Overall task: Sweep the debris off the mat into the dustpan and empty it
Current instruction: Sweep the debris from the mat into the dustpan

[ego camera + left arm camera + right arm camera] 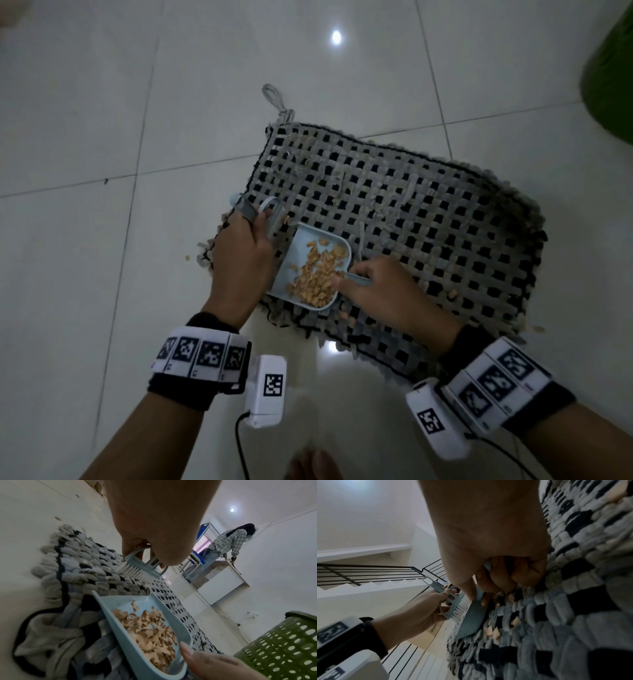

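From the head view your left hand (239,260) grips the brush (265,214) beside the debris-filled dustpan (308,270) on the mat (428,219), whose handle your right hand (380,291) pinches; the left wrist view shows a green basket (283,646) nearby; the right wrist view shows bristles touching the dustpan's edge.

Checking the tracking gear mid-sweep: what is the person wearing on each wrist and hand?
Both hands are bare. Each wrist has a black cuff under a white band of square black-and-white markers; the right wrist's band matches. A white camera box with one marker and a black cable sits inside the left wrist, and a similar box by the right. No sleeves show.
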### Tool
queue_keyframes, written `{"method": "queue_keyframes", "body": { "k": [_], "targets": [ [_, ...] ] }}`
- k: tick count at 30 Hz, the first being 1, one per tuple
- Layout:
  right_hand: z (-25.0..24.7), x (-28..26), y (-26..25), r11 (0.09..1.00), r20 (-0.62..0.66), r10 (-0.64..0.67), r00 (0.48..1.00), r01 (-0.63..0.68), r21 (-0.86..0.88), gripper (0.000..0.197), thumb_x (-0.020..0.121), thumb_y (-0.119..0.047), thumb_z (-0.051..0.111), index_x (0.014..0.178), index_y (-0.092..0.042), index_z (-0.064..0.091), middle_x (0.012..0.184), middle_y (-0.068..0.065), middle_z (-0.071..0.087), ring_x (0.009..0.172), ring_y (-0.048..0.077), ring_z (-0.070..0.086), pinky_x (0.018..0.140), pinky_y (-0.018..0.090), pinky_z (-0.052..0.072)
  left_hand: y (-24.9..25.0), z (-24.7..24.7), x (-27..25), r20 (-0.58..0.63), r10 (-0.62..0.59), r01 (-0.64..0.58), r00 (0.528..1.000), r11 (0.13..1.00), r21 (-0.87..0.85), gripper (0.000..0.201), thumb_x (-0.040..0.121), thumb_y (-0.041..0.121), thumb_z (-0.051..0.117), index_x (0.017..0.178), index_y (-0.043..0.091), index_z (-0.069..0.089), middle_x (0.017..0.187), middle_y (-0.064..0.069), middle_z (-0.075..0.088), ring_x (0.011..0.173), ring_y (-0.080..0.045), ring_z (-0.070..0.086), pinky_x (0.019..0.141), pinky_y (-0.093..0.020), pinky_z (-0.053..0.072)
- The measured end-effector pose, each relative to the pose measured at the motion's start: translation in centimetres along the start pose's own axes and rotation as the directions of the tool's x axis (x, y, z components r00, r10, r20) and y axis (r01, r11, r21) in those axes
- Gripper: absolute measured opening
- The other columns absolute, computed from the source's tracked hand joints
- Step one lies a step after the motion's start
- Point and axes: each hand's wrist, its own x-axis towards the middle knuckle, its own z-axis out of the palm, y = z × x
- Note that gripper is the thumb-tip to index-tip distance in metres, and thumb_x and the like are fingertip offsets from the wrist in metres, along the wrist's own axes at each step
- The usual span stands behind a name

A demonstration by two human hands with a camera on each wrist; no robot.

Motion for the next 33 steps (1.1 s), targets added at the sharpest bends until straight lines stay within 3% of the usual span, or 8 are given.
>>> {"method": "queue_keyframes", "body": {
  "k": [3, 6, 9, 14, 18, 22, 29, 33],
  "targets": [
    [-0.3, 0.3, 0.2, 1.000, -0.003, 0.009, 1.000, -0.009, -0.009, 0.047, 0.090, -0.055, 0.065, 0.072, -0.012, 0.070, 0.047, -0.005, 0.047, 0.041, 0.013, 0.042, 0.046, 0.027, 0.033, 0.2, 0.3, 0.4, 0.023, 0.049, -0.049, 0.999, 0.999, 0.011, 0.016, 0.108, 0.026, 0.042, 0.100, 0.019, 0.054, 0.071, 0.006, 0.054, 0.056, -0.003, 0.048, 0.045, -0.015, 0.030],
    [-0.9, 0.4, 0.0, 1.000, -0.006, 0.016, 1.000, -0.016, -0.012, 0.047, 0.090, -0.054, 0.065, 0.071, -0.011, 0.070, 0.052, 0.000, 0.052, 0.046, 0.017, 0.047, 0.049, 0.031, 0.037, 0.3, 0.3, 1.3, 0.094, 0.082, -0.089, 0.992, 0.993, 0.071, 0.023, 0.107, 0.020, 0.041, 0.118, 0.014, 0.061, 0.080, 0.004, 0.059, 0.064, -0.013, 0.052, 0.049, -0.014, 0.031],
    [-1.4, 0.5, -0.1, 1.000, -0.011, 0.027, 1.000, -0.027, -0.014, 0.043, 0.090, -0.055, 0.064, 0.070, -0.018, 0.070, 0.049, -0.004, 0.054, 0.044, 0.014, 0.049, 0.049, 0.030, 0.040, 0.7, -0.2, 1.6, 0.167, 0.077, -0.098, 0.983, 0.988, 0.121, 0.025, 0.107, 0.019, 0.042, 0.116, 0.007, 0.062, 0.086, -0.005, 0.061, 0.070, -0.020, 0.052, 0.056, -0.031, 0.031],
    [-1.6, 0.4, -0.4, 0.999, -0.004, 0.040, 0.999, -0.040, -0.018, 0.038, 0.090, -0.056, 0.065, 0.068, -0.025, 0.069, 0.048, -0.004, 0.055, 0.043, 0.014, 0.049, 0.048, 0.029, 0.040, 1.0, -2.2, 1.3, 0.297, 0.016, -0.081, 0.955, 0.976, 0.204, 0.030, 0.107, 0.026, 0.038, 0.107, 0.009, 0.063, 0.089, -0.006, 0.062, 0.075, -0.023, 0.054, 0.065, -0.037, 0.043],
    [-1.6, 0.2, -0.5, 0.999, -0.005, 0.034, 0.999, -0.034, -0.034, 0.038, 0.091, -0.056, 0.064, 0.069, -0.025, 0.069, 0.047, -0.003, 0.052, 0.042, 0.016, 0.046, 0.048, 0.031, 0.040, 0.4, -2.8, 1.2, 0.199, -0.017, -0.012, 0.980, 0.990, 0.143, 0.030, 0.107, 0.028, 0.037, 0.104, 0.017, 0.065, 0.083, -0.001, 0.062, 0.073, -0.022, 0.058, 0.057, -0.032, 0.037],
    [-1.5, 0.1, -0.7, 0.999, -0.002, 0.029, 1.000, -0.029, -0.045, 0.038, 0.091, -0.055, 0.063, 0.073, -0.023, 0.072, 0.050, 0.000, 0.055, 0.043, 0.017, 0.046, 0.047, 0.030, 0.039, 0.0, -1.8, 0.7, 0.091, -0.017, 0.011, 0.996, 0.998, 0.060, 0.029, 0.107, 0.030, 0.039, 0.114, 0.019, 0.065, 0.077, 0.003, 0.062, 0.065, -0.008, 0.055, 0.052, -0.024, 0.033],
    [-1.5, 0.0, -1.0, 0.996, -0.008, 0.010, 1.000, -0.010, -0.091, 0.041, 0.091, -0.058, 0.062, 0.072, -0.022, 0.071, 0.063, 0.014, 0.066, 0.047, 0.021, 0.050, 0.047, 0.031, 0.038, 0.7, -1.6, 0.5, 0.202, -0.008, -0.021, 0.979, 0.990, 0.141, 0.028, 0.107, 0.025, 0.038, 0.101, 0.014, 0.063, 0.082, 0.001, 0.060, 0.066, -0.006, 0.050, 0.053, -0.022, 0.034],
    [-1.4, 0.0, -1.0, 0.995, -0.013, 0.006, 1.000, -0.007, -0.099, 0.043, 0.091, -0.058, 0.061, 0.070, -0.021, 0.070, 0.065, 0.016, 0.066, 0.048, 0.023, 0.051, 0.048, 0.032, 0.038, 0.8, -2.2, 0.8, 0.076, 0.003, -0.009, 0.997, 0.997, 0.078, 0.028, 0.107, 0.026, 0.038, 0.103, 0.019, 0.065, 0.075, 0.006, 0.060, 0.064, -0.011, 0.055, 0.052, -0.027, 0.034]
  ]
}}
